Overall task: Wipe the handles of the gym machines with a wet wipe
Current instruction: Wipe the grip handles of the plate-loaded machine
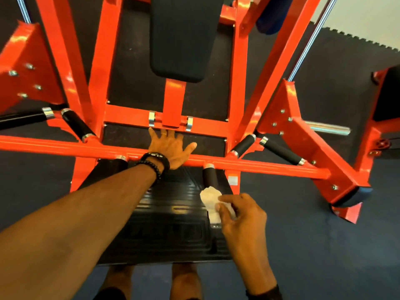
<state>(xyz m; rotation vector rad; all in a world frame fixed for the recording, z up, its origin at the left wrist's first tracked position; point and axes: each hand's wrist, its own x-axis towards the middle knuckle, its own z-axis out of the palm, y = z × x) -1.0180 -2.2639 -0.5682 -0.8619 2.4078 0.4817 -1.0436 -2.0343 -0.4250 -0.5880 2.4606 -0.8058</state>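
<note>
I see my left hand (172, 148) laid flat with straight, spread fingers on the red crossbar (259, 164) of the gym machine, palm pressing the bar and grasping nothing. Just below that crossbar, to the right of my left wrist, a short black handle (209, 177) sticks out toward me. My right hand (240, 215) is at the near end of that handle, its fingers (225, 213) curled around a crumpled white wet wipe (211, 197), which is wrapped on the handle's near part, leaving the part nearest the crossbar bare. Beneath the handle lies the black ribbed footplate (168, 230). Beyond the crossbar stands the black back pad (184, 40). More black grips (281, 151) angle off the crossbar toward its right end, and others (75, 124) sit near its left end.
</note>
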